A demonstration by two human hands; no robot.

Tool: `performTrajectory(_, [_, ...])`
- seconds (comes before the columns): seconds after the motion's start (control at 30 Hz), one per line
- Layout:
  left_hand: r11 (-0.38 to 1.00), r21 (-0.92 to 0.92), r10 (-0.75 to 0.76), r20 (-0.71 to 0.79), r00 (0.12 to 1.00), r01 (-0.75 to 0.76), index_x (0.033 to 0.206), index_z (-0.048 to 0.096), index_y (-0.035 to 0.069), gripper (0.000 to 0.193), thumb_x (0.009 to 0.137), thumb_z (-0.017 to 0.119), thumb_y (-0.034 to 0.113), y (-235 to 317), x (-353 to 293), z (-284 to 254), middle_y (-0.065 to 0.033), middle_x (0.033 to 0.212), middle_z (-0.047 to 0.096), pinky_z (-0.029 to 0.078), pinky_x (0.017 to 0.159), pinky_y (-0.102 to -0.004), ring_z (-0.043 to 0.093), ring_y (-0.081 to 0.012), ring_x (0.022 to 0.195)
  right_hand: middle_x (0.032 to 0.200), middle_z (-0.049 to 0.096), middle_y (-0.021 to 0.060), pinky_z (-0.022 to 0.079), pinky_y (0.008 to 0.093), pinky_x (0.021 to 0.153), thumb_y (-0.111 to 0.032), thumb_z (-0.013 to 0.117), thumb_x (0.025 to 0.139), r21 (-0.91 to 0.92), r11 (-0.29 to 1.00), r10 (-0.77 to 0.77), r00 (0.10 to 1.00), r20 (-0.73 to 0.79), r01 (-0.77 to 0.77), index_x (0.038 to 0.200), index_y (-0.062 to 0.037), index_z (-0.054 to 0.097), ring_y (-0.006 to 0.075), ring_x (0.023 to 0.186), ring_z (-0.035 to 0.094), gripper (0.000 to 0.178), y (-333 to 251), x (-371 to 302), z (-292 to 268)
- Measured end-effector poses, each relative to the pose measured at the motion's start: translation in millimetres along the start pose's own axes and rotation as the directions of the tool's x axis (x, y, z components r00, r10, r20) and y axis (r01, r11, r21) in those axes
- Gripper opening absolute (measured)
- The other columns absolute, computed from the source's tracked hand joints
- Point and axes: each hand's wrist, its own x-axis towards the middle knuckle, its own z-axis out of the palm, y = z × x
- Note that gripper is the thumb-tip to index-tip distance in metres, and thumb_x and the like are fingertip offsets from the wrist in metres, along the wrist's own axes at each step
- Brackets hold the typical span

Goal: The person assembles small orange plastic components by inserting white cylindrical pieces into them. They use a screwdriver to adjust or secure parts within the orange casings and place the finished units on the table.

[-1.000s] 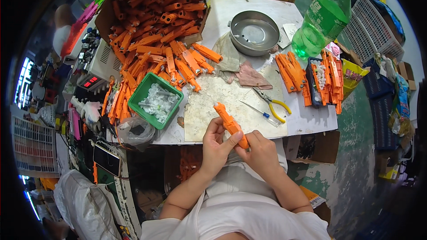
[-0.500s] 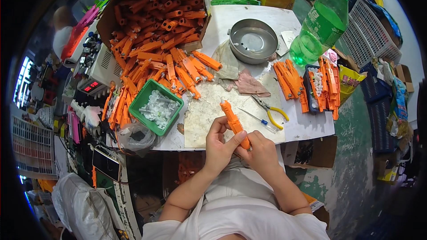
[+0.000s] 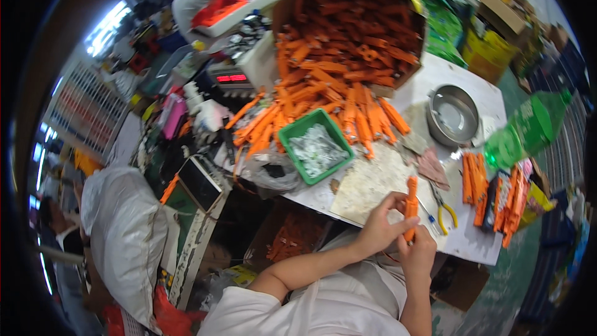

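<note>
Upright between my hands is a long orange plastic part [image 3: 411,204] with a pale tip at its upper end. The fingers of my left hand [image 3: 380,227] are closed around its middle. Lower down, my right hand [image 3: 419,250] grips the bottom end, which its fingers partly hide. Just right of the part lie a screwdriver [image 3: 429,214] and yellow-handled pliers [image 3: 444,210] on the table. A green plastic tray [image 3: 345,163] of small whitish pieces stands to the left of my hands.
A large box [image 3: 423,40] spills many similar orange parts [image 3: 323,96] across the table. Farther right are a metal bowl [image 3: 453,115], a pink cloth [image 3: 432,169], a green bottle [image 3: 528,127] and more orange parts [image 3: 476,180]. A white sack [image 3: 124,230] stands left.
The view has swung left, so table and hands appear farther right and more of the left side shows. Both hands still hold the orange part, its tip now pointing more straight up.
</note>
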Motion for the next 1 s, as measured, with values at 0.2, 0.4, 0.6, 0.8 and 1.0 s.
performTrajectory(0.2, [1.0,-0.014,0.026,0.032,0.999,-0.026,0.112,0.052,0.001,0.041,0.08,0.073,0.015,1,1,0,-0.0018,0.094,0.053,0.04,0.087,-0.0255,0.049,-0.0103,0.092,0.069,0.054,0.0175,0.041,0.0436,0.055,-0.007,0.069,0.073,0.073,0.997,0.016,1.0,0.019,-0.017,0.076,0.0029,0.052,0.0382,0.061,0.054,0.02,6,-2,6])
performTrajectory(0.4, [0.998,-0.063,0.022,0.029,0.999,-0.02,0.112,0.051,0.002,0.04,0.081,0.072,0.015,-9,0,-3,-0.0019,0.095,0.053,0.04,0.087,-0.0259,0.048,-0.0108,0.092,0.068,0.054,0.0177,0.041,0.0439,0.055,-0.006,0.07,0.073,0.018,0.999,0.028,0.998,0.057,-0.029,0.075,0.0029,0.052,0.0379,0.061,0.055,0.02,-4,2,1])
performTrajectory(0.6, [0.996,-0.085,0.012,0.043,0.999,-0.009,0.115,0.049,0.001,0.043,0.082,0.072,0.015,-8,1,-8,-0.0021,0.098,0.052,0.04,0.087,-0.0263,0.047,-0.0106,0.093,0.069,0.056,0.0187,0.043,0.0438,0.055,-0.006,0.068,0.075,0.026,0.999,0.018,0.998,0.054,-0.02,0.076,0.0028,0.053,0.0386,0.061,0.057,0.018,-8,5,7])
performTrajectory(0.8, [0.996,-0.084,0.012,0.031,0.999,-0.01,0.12,0.047,0.001,0.046,0.083,0.07,0.013,-7,1,-5,-0.0036,0.104,0.053,0.04,0.092,-0.0284,0.048,-0.0124,0.099,0.071,0.058,0.0192,0.044,0.0438,0.057,-0.009,0.068,0.077,0.048,0.999,0.0,0.999,0.047,-0.003,0.079,0.0025,0.056,0.0386,0.062,0.057,0.016,-9,5,3])
performTrajectory(1.0, [0.972,0.041,0.236,-0.154,0.96,-0.232,0.127,0.041,0.001,0.046,0.086,0.061,0.006,-1,4,-28,-0.0076,0.11,0.051,0.036,0.097,-0.0314,0.049,-0.0168,0.104,0.067,0.059,0.0214,0.045,0.0428,0.058,-0.023,0.065,0.083,0.103,0.985,0.138,0.99,-0.019,-0.135,0.077,0.0026,0.063,0.0383,0.064,0.059,0.026,12,45,-24])
